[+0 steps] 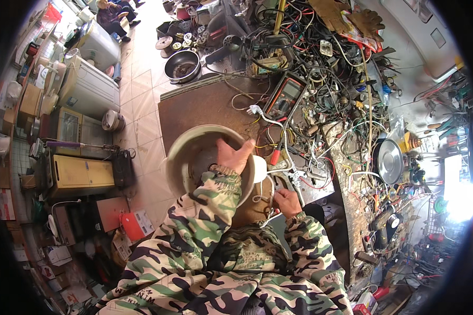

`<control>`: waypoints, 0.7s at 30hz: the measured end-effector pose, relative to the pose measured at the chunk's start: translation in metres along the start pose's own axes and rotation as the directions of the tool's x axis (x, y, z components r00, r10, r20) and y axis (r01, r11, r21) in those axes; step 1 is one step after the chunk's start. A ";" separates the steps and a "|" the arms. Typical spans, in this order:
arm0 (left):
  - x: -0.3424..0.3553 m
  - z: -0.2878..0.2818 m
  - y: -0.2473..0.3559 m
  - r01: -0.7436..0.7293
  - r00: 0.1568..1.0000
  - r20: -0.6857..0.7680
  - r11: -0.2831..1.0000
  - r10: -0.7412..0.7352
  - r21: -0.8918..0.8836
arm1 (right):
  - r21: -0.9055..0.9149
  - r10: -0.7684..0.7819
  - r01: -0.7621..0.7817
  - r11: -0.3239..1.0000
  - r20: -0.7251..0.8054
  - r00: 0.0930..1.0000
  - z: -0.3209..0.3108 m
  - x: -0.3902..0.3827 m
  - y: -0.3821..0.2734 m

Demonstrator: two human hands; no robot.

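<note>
A round, deep, cream-coloured appliance shell (pixel 176 168), like a rice cooker body, stands tilted on the brown bench in front of me. My left hand (pixel 232 156) reaches over it and grips its right wall, thumb and fingers spread across the rim. A white fitting (pixel 259 169) sticks out from that side, with a white cord (pixel 270 185) hanging by it. Just right of the cord, my right hand (pixel 287 202) is closed, fingers pinched together low beside the shell. What lies between those fingers is too small to tell.
A multimeter (pixel 286 97) lies beyond the shell near a white plug (pixel 255 109). A red-handled tool (pixel 275 156) is close by. Tangled wires (pixel 326 79) heap over the right side. A black pan (pixel 183 66) sits past the far edge; a metal lid (pixel 390 161) lies right.
</note>
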State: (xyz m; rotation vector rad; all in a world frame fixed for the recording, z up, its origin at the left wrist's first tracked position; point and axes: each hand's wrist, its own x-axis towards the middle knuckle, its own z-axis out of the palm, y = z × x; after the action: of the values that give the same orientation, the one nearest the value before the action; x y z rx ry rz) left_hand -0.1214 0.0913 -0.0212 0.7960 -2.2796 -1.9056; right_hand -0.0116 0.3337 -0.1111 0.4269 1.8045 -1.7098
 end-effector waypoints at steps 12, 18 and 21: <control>-0.126 -0.205 0.009 -0.174 0.938 -0.233 0.932 0.255 0.317 | -0.823 -0.668 0.385 0.417 0.010 0.744 0.017 0.156 -0.183; -0.210 -0.243 -0.123 0.137 0.895 -0.444 0.925 0.036 0.353 | -0.965 -0.381 0.246 0.085 0.197 0.903 0.045 0.226 -0.220; -0.227 -0.216 -0.150 0.336 0.865 -0.465 0.907 -0.189 0.256 | -0.990 -0.342 0.130 0.046 0.107 0.933 0.058 0.234 -0.226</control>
State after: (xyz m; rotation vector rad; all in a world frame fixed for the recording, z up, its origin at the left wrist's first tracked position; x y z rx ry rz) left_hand 0.2059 -0.0217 -0.0496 1.4777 -2.3066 -1.2464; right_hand -0.3171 0.2104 -0.0791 -0.4256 2.7702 -0.1266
